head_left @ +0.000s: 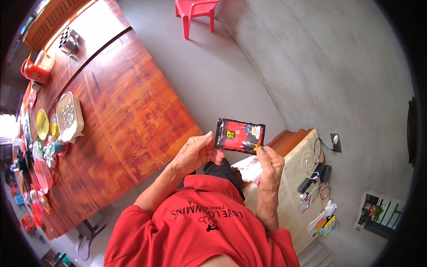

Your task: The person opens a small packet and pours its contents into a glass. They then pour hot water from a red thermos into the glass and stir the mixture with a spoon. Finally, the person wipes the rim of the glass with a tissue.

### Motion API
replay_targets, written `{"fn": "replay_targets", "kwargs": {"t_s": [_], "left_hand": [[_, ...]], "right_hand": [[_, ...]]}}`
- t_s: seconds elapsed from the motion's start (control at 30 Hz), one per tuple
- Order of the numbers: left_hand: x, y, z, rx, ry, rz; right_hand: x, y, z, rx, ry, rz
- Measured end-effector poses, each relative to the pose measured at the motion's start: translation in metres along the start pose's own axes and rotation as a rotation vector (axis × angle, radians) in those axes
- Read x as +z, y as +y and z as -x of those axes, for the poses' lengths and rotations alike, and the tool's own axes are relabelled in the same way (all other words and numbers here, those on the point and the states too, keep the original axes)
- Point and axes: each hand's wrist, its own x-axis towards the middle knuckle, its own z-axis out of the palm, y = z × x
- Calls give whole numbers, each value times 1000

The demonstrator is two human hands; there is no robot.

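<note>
A small red and black packet, with a cup pictured on its front, is held up flat before my body. My right hand pinches its lower right corner, thumb on the front face. At the packet's left edge is my left hand, its thumb raised apart from the loosely bent fingers; the fingertips are by the lower left corner. White crumpled cloth or tissue shows beside my right palm; whether that hand touches it, I cannot tell.
To the left stands a glossy reddish wooden table bearing a beige basket, yellow bowl and red kettle. A pale-topped cabinet on the right carries cables and a power strip. Farther off is a red plastic chair.
</note>
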Motion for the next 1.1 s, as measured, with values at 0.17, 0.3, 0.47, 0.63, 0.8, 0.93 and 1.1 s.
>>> {"fn": "replay_targets", "kwargs": {"t_s": [0.17, 0.3, 0.47, 0.63, 0.8, 0.93, 1.1], "left_hand": [[4, -12, -19, 172, 6, -59], [16, -23, -53, 178, 82, -25], [43, -44, -97, 224, -9, 44], [72, -60, -137, 227, -116, 113], [100, -74, -167, 330, -10, 60], [117, -96, -208, 532, 198, 39], [116, -85, -227, 573, 369, 147]], "right_hand": [[-20, 1, -29, -37, -28, 64], [-44, -7, -56, -42, -65, 91], [-88, -26, -91, 59, -105, -42], [-130, -31, -118, 195, -68, -227], [-162, -27, -137, 125, -67, -215], [-157, -12, -140, 73, -39, -188], [-162, -1, -142, 170, -255, 26]]}}
